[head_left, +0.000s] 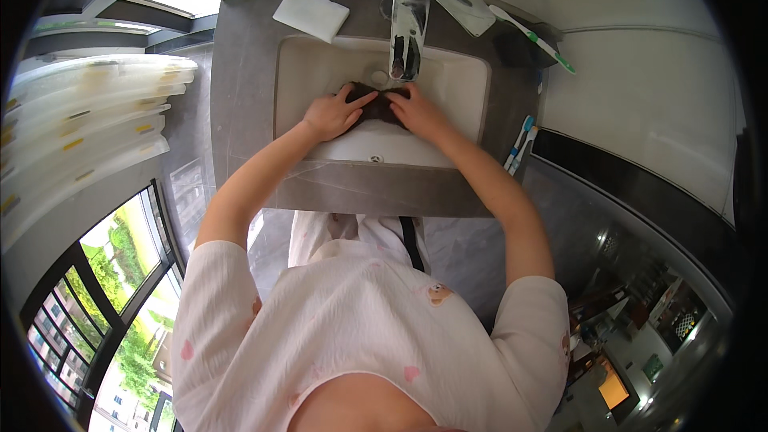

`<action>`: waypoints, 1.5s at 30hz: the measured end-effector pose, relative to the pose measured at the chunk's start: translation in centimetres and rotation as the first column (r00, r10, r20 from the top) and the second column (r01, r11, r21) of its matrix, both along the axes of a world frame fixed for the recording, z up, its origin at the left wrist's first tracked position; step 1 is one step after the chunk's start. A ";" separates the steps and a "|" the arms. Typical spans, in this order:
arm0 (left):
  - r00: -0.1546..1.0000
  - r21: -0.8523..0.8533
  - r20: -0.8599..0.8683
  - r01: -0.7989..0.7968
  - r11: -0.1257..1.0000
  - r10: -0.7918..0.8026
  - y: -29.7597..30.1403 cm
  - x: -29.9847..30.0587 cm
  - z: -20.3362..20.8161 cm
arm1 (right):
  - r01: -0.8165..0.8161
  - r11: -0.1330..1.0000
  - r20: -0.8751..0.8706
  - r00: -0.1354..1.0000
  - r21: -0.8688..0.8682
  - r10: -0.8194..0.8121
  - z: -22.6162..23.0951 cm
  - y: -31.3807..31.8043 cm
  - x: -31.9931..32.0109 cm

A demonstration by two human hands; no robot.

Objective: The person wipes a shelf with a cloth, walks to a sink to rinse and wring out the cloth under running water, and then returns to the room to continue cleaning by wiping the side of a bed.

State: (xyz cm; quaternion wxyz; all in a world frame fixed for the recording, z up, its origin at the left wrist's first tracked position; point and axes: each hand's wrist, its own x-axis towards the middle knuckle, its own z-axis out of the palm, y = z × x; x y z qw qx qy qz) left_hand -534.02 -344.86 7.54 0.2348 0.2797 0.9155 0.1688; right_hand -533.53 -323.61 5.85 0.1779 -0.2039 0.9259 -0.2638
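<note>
In the white sink (pixel 308 72), right under the tap's spout, lies a dark brown, soft-looking cloth (pixel 372 106), whose exact kind I cannot make out. My left hand (pixel 332 115) grips its left side, with the index finger stretched across the top. On the opposite side, my right hand (pixel 419 114) has its fingers bent onto the cloth. The fingertips of both hands come close together near the middle. Above the cloth stands the chrome tap (pixel 410 24); I cannot tell whether water runs from it.
A white rectangular block (pixel 311 14) lies on the grey counter (pixel 244 104) behind the sink. Right of the tap are a flat pale panel (pixel 453 0) and a green-and-white toothbrush (pixel 532 37). More toothbrushes (pixel 522 146) stand by the right edge. At left hangs a pale curtain (pixel 88 112).
</note>
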 end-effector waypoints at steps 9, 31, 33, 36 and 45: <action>0.959 0.057 -0.077 -0.269 0.961 0.273 4.1 -1.1 -1.4 | 0.099 0.989 -0.243 0.968 0.107 -0.071 -1.6 -4.0 -0.8; 1.000 0.027 -0.013 -0.021 0.999 0.021 1.5 0.5 -0.8 | -0.252 0.943 0.161 0.962 0.217 0.220 2.0 0.1 -1.3; 0.997 0.024 -0.038 -0.069 0.997 0.070 2.3 0.5 -1.6 | -0.171 0.953 -0.041 0.982 0.249 0.187 0.7 -1.7 -0.6; 0.989 -0.023 -0.050 -0.138 0.990 0.137 3.4 -0.1 -1.8 | -0.044 0.943 0.024 0.999 0.330 0.038 0.5 -3.9 -0.1; 0.974 -0.145 -0.113 -0.213 0.966 0.198 5.2 -2.3 -3.1 | 0.123 0.991 -0.080 0.990 0.056 -0.118 -3.3 -3.6 -2.4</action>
